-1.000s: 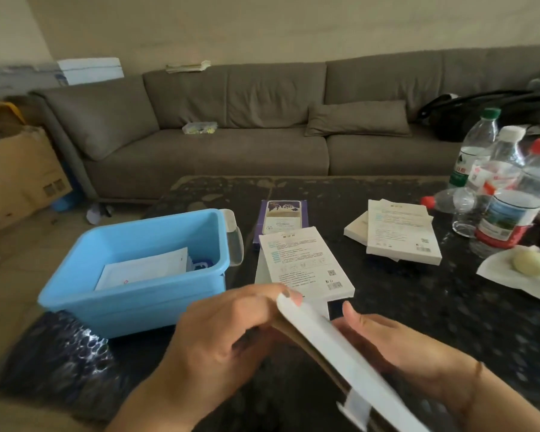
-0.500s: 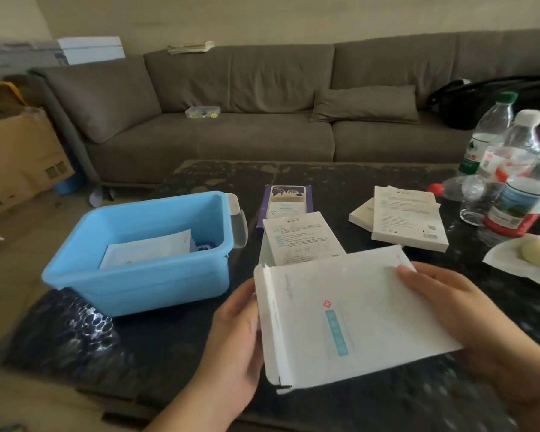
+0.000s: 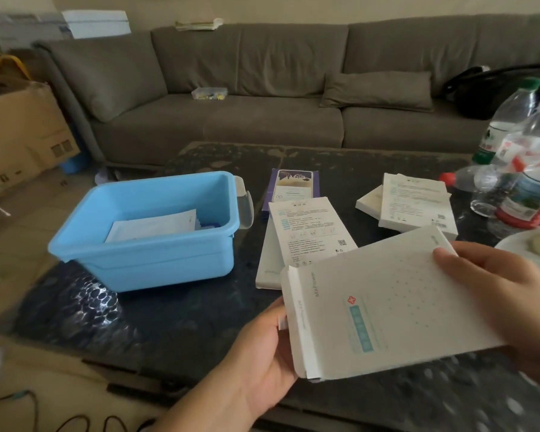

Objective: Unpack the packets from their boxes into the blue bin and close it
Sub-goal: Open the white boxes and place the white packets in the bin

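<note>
Flat white box [image 3: 384, 307] held level over the near edge of the dark table [image 3: 175, 313], at 5 o'clock from the blue bin [image 3: 144, 232]. Left hand [image 3: 262, 353] cupped at the box's open flap end, grip curled round that edge from below, fingers hidden behind the card. Right hand [image 3: 505, 294] clamped on the far end at 3 o'clock, thumb on top, grip pinching the box. Bin standing open at 10 o'clock on the table, white packet [image 3: 153, 226] lying flat inside, clear lid [image 3: 245, 202] hanging off its right rim. At 12 o'clock from the held box, a printed white box [image 3: 309, 232] stacked on another, purple box [image 3: 293, 185] just behind. At 1 o'clock, two more white boxes [image 3: 415, 204] overlapping. Water bottles [image 3: 524, 169] crowded at 2 o'clock. Grey sofa [image 3: 262, 98] beyond the table.
</note>
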The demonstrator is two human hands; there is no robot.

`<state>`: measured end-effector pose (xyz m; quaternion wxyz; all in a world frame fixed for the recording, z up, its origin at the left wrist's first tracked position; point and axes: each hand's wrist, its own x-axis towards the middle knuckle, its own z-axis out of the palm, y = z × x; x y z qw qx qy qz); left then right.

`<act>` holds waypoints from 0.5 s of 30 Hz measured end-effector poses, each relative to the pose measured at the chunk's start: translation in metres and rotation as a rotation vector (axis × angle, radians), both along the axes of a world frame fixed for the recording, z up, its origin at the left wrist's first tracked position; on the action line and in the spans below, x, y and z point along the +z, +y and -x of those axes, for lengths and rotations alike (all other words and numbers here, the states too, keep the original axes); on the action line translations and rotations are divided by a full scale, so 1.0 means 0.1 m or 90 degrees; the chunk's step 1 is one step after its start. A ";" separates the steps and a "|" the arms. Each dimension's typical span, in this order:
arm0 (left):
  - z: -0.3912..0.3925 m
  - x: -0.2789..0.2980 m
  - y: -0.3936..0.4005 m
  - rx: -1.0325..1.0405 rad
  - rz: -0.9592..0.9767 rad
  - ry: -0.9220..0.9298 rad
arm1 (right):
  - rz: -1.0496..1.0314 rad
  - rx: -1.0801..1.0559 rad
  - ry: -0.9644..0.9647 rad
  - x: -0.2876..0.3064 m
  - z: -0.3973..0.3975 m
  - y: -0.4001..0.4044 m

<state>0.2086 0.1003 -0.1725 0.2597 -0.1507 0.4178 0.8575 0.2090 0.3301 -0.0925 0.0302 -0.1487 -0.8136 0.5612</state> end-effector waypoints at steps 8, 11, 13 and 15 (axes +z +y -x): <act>0.00 -0.09 0.01 -0.011 0.005 -0.034 | -0.072 0.005 0.049 0.07 -0.01 -0.07; 0.00 -0.08 0.01 -0.013 0.011 -0.025 | -0.082 -0.005 0.038 0.05 -0.02 -0.05; 0.01 -0.09 0.01 -0.020 0.012 -0.022 | -0.084 -0.014 0.045 0.05 -0.05 -0.02; 0.01 -0.08 0.02 -0.031 0.006 -0.024 | -0.075 -0.019 0.059 0.06 -0.08 -0.01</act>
